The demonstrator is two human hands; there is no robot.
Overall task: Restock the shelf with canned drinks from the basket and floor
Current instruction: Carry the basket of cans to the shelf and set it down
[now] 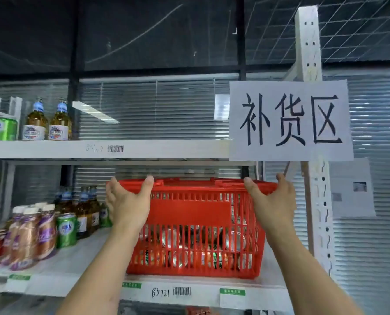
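Red basket, full of cans, is stood on the lower shelf and flanked by both hands, fingers spread wide; restocking is judged barely begun.

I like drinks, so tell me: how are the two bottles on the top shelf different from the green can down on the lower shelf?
The two glass bottles are tall with thin necks and blue foil tops; the green can is short and straight-sided. The bottles are see-through, showing golden drink; the can hides what is inside. The bottles stand on the upper shelf; the can stands on the lower shelf beside other drinks. All stand upright.
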